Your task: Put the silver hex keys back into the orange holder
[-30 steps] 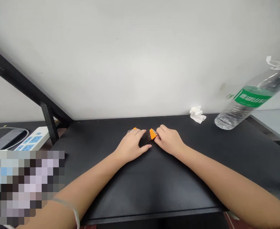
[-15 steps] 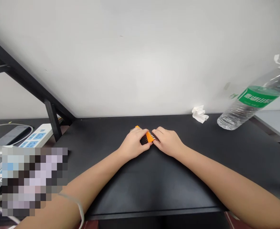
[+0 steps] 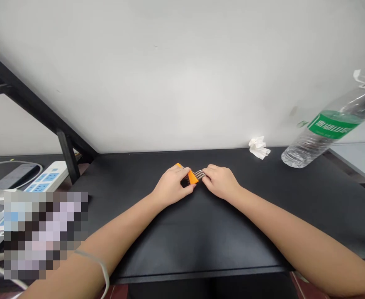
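So both hands are out front on a black table (image 3: 201,249), close together around a small tool set, roughly mid-table and a bit short of the wall (image 3: 182,91). The set is an orange holder (image 3: 193,177) with a bunch of thin metal rods (image 3: 200,174) through it. They sit right between the two hands.

The left hand (image 3: 172,186) is on the holder: thumb on the near side, forefinger on the far side, pinching it between them. The other left fingers are bent over the far part, and I can't tell exactly how they grip. A second orange bit (image 3: 178,165) peeks out past the knuckles.

The right hand (image 3: 221,182) has its thumb and fingertips pinched on the ends of the rods, fingers curled and close together. The rods show in the gap between the hands, running from the holder to the right fingertips.

Elsewhere: a crumpled tissue (image 3: 259,148) lies near the wall, right of the hands, and just beside it there's a big clear bottle (image 3: 328,128) with a green label. Way over left is a white power strip (image 3: 47,179), past a black metal frame (image 3: 35,99). A pale cord (image 3: 105,272) shows at the left forearm.
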Tool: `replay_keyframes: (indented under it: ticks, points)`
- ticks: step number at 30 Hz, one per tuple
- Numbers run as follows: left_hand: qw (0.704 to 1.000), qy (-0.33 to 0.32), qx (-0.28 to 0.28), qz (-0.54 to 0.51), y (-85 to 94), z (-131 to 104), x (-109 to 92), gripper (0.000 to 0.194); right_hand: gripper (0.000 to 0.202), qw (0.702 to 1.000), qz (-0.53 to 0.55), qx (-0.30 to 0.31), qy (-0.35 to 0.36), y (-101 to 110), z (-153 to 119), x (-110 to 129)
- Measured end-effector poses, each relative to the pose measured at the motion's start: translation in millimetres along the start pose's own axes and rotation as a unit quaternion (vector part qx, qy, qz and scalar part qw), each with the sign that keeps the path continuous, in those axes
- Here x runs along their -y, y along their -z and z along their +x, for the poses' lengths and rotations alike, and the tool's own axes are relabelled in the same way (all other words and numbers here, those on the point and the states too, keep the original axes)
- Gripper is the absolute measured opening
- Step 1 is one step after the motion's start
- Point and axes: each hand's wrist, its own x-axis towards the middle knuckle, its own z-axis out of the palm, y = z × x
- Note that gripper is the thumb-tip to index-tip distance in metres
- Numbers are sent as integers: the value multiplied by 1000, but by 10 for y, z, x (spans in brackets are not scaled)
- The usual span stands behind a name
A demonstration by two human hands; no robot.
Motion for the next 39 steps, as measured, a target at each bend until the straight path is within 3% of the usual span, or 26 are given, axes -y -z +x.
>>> replay_keyframes:
  ticks: [5, 13, 23, 35, 39]
  points:
    - [1000, 16, 21, 13, 32, -4, 42, 11, 26, 999, -35, -11, -29, 29, 32, -137]
    - [997, 51, 35, 42, 81, -2, 115, 14, 24, 993, -59, 79, -66, 120, 94, -398]
    - [998, 53, 24, 35, 65, 11, 185, 17, 14, 984, 13, 156, -84, 278, 79, -525]
    - [998, 45, 28, 43, 59, 13, 207, 20, 9, 988, -3, 141, -56, 317, 34, -487]
    - [999, 31, 14, 41, 60, 0, 190, 20, 34, 994, 8, 97, -48, 238, 36, -469]
